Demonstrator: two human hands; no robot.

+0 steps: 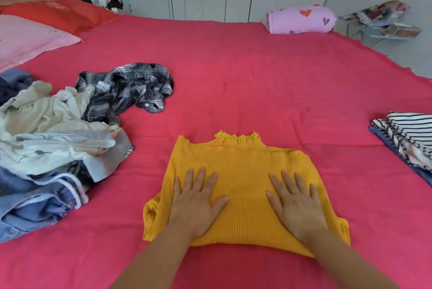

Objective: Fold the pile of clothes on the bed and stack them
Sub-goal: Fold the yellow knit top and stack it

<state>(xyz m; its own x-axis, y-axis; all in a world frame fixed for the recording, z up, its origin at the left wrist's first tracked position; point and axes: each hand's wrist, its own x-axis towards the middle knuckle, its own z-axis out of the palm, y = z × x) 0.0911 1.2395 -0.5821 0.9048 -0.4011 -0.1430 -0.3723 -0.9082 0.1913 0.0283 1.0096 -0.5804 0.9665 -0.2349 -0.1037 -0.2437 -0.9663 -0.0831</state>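
The left grip (196, 204) and right grip (297, 204) are bare, as are both forearms (159, 260).

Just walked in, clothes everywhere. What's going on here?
A person is folding laundry. The left hand and right hand press flat on a yellow knit top spread on the red sheet. An unfolded pile and a plaid shirt lie to the left; a folded stack sits at the right.

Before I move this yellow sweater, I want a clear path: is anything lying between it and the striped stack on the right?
Nothing visible does: only bare red bedsheet separates the yellow sweater from the striped stack.
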